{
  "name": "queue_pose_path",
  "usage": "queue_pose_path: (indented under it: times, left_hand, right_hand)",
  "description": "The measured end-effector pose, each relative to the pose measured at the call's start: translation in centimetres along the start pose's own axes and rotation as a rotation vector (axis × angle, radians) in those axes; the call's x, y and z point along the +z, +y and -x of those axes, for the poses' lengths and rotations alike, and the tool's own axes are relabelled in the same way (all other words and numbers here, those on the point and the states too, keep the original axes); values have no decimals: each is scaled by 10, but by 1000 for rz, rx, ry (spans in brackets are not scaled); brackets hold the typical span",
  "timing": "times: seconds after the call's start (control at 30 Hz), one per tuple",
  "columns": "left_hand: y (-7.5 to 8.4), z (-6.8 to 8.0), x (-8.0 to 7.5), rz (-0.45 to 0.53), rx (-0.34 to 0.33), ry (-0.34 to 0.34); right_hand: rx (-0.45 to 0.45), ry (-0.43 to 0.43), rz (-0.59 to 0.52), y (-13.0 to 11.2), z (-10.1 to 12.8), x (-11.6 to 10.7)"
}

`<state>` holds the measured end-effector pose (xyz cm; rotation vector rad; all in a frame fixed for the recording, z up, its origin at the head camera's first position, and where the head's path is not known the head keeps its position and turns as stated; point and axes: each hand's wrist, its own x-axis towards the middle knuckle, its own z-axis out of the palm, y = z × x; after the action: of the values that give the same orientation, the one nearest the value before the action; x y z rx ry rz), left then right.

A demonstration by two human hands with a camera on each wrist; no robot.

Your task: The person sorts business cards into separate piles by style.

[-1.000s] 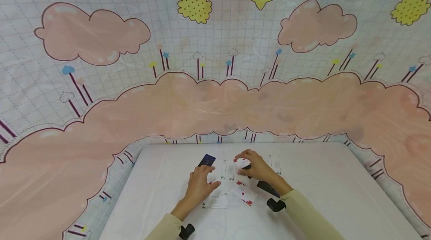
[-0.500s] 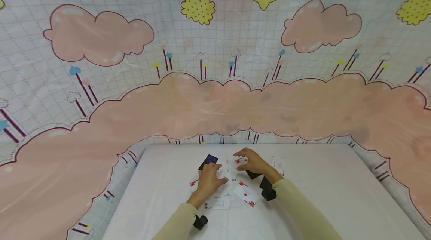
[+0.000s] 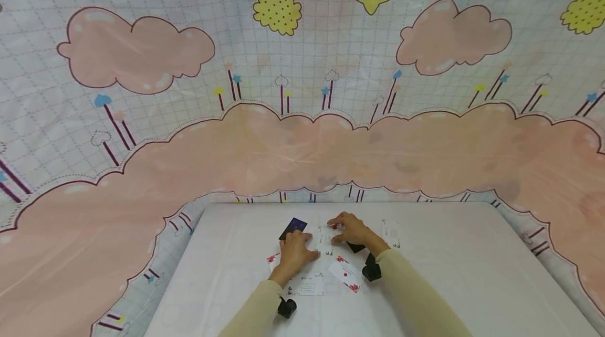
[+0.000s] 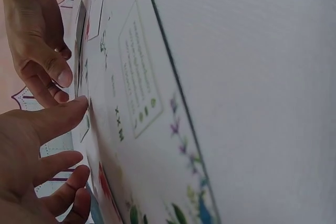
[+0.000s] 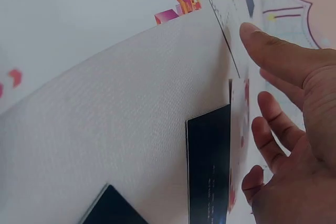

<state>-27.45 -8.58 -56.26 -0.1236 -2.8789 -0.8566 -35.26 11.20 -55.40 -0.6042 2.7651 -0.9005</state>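
The left hand [image 3: 295, 249] lies palm down on the table [image 3: 449, 274], fingers loosely spread and nearly straight, gripping nothing; its thumb reaches toward a white card with small print [image 3: 325, 240] that lies between the two hands. In the left wrist view the thumb tip is just at that card's edge. The right hand [image 3: 352, 230] arches over the far end of the same card, fingers relaxed and slightly bent, fingertips down by it; whether it pinches the card cannot be told. The card lies flat, its long axis running away from the person, toward the cloud-patterned cloth [image 3: 302, 116] behind the table.

Around the hands lie more cards: a dark blue card [image 3: 293, 227] just beyond the left hand, a black card [image 3: 355, 246] under the right wrist, a white card with red flowers [image 3: 346, 273] nearer the person, a white card with a printed frame [image 3: 306, 284] by the left wrist, and another white card [image 3: 390, 232] off to the right.
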Motion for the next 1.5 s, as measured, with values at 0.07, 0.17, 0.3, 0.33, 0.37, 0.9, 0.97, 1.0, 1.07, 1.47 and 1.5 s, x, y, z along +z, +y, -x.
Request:
queue_pose_path:
  times: [0.07, 0.17, 0.3, 0.33, 0.37, 0.9, 0.97, 1.0, 1.07, 1.47, 1.5]
  left_hand:
    - [-1, -1, 2, 1, -4, 0]
    - [-1, -3, 3, 1, -8, -1]
    - [-1, -3, 3, 1, -16, -7]
    - [-1, -3, 4, 0, -18, -11]
    - [-1, -3, 4, 1, -21, -14]
    - [0, 1, 6, 31, -20, -17]
    - [1, 1, 5, 32, -17, -12]
    - [2, 1, 5, 30, -15, -10]
    - [2, 1, 5, 28, -11, -4]
    - [-1, -2, 12, 52, -17, 0]
    - [-1, -2, 13, 52, -13, 2]
  right_hand:
    - [17, -4, 7, -1, -1, 0]
    - [32, -10, 32, -1, -2, 1]
    - [45, -12, 59, -2, -3, 4]
    - [51, -11, 60, -2, -3, 4]
    - [58, -12, 62, -3, -3, 5]
    - [43, 2, 79, -6, 0, 9]
    - [42, 2, 77, -7, 0, 8]
    - [43, 2, 75, -8, 0, 8]
    - [43, 0, 73, -9, 0, 7]
    - [43, 42, 76, -6, -1, 11]
    - [45, 45, 73, -6, -1, 11]
